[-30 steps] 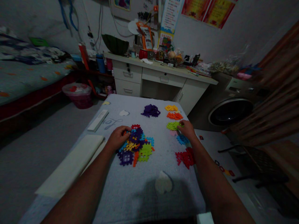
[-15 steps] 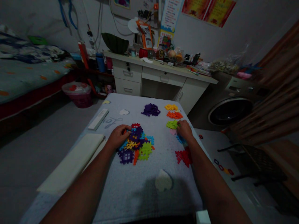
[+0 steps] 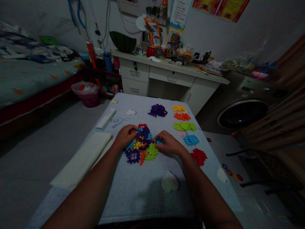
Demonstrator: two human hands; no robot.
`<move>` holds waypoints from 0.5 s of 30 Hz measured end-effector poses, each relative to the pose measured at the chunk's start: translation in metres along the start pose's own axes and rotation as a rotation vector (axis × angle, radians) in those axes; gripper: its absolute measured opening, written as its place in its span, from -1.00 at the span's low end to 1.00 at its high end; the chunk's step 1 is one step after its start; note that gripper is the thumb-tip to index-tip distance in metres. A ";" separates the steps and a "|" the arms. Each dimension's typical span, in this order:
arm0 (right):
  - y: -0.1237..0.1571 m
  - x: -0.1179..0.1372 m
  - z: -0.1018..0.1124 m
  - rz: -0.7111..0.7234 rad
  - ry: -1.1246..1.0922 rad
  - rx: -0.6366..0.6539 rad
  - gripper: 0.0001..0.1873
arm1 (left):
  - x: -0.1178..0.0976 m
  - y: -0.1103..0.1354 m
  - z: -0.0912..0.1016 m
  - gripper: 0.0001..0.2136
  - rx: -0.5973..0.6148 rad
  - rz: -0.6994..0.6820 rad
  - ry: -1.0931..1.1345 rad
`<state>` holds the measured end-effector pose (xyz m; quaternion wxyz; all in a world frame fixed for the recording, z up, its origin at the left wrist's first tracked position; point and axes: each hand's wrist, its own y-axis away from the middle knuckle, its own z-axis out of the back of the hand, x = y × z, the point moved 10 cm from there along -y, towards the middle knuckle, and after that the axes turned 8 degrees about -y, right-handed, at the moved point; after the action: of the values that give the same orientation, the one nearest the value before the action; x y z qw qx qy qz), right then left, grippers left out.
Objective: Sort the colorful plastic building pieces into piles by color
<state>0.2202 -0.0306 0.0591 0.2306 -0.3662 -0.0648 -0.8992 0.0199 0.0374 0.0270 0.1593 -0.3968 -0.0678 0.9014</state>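
Blue piece point(image 3: 158, 141) meets the half-spread right hand point(image 3: 168, 142); left hand point(image 3: 125, 136) curls against mixed pieces point(image 3: 140, 144), grip unclear.

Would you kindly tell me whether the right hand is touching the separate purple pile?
Apart: the head view shows bare cloth between the right hand and the purple pile, which lies farther back.

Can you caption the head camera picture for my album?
Left hand and right hand at a jumbled pile, red pieces nearby.
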 end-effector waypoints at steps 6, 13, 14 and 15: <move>0.000 0.002 -0.016 -0.015 -0.042 0.043 -0.69 | -0.001 -0.002 0.001 -0.77 -0.004 -0.019 -0.023; 0.000 -0.021 -0.020 -0.158 -0.380 -0.012 -0.80 | -0.002 -0.002 0.000 -0.77 -0.008 -0.053 -0.040; 0.000 -0.025 -0.022 -0.173 -0.455 -0.021 -0.80 | -0.003 -0.002 0.000 -0.78 -0.009 -0.059 -0.042; 0.000 -0.028 -0.023 -0.186 -0.533 -0.034 -0.78 | -0.004 -0.002 0.000 -0.78 -0.011 -0.068 -0.045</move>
<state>0.2229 -0.0268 0.0232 0.1155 -0.5861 -0.1415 -0.7894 0.0229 0.0375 0.0306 0.1859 -0.3749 -0.0898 0.9038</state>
